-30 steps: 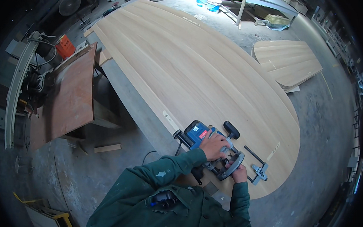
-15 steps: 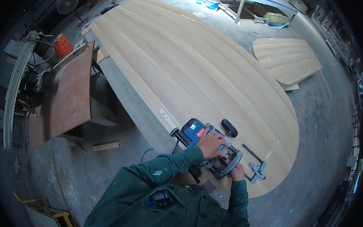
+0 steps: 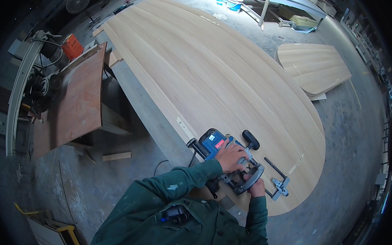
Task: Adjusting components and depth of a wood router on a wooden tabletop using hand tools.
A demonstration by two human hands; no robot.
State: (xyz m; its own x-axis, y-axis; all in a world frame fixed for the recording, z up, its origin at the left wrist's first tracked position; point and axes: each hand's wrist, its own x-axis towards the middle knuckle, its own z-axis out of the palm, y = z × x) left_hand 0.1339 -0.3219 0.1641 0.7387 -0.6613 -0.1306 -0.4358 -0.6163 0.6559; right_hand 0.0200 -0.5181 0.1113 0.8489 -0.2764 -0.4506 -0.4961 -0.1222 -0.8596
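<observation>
A blue and black plunge router (image 3: 213,141) lies on its side near the close edge of a large wood-grain panel (image 3: 198,78), its round grey base turned to the right. My left hand (image 3: 229,158) is wrapped over the router's body, thumb and fingers pressed on it. At the base, my right hand (image 3: 257,188) reaches in from behind the plate with its fingers curled near the bit end; the plate hides the fingertips and whatever they grip. Just right of that hand, an edge guide (image 3: 280,187) with two dark rods rests on the panel.
A stack of smaller wood panels (image 3: 316,66) sits on the floor at the far right. To the left stands a brown board-topped bench (image 3: 75,103) with an orange box (image 3: 72,47) behind it. A wood offcut (image 3: 117,156) lies on the floor. Blue-and-white buckets (image 3: 234,3) stand at the back.
The whole view has shifted slightly, so the scene sits a little further right. Both hands keep their places on the router, with only small movement at the right fingers.
</observation>
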